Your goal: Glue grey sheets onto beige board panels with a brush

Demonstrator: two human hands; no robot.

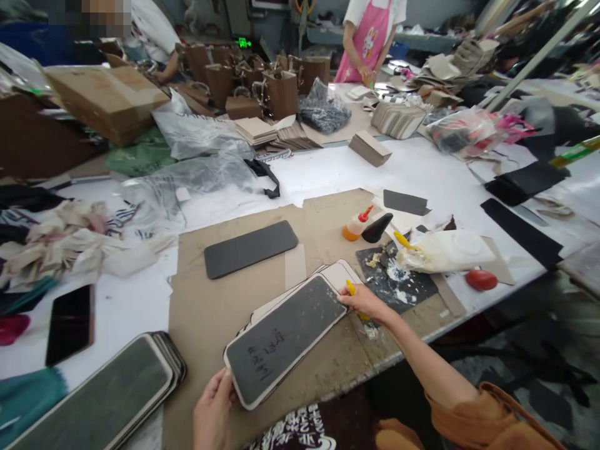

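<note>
My left hand point(213, 409) grips the near end of a stack of dark grey, cream-edged rounded panels point(285, 337), whose top panel bears handwritten marks. My right hand point(363, 302) rests over the stack's far end, shut around a slim yellow tool point(350, 288), perhaps a glue spreader. Just beyond that hand lies a dark board smeared with dried glue point(398, 281). A glue bottle with a red nozzle point(356, 225) and a white glue-filled bag point(445, 251) stand past it. A single grey panel point(250, 249) lies on the tan cardboard sheet point(323, 219).
A further panel stack point(105, 394) lies at lower left, beside a black rectangular slab point(70, 325) and cloth scraps point(56, 247). Plastic bags, cardboard pieces and brown paper bags point(281, 94) crowd the back. A person in a pink apron point(368, 40) works across the table.
</note>
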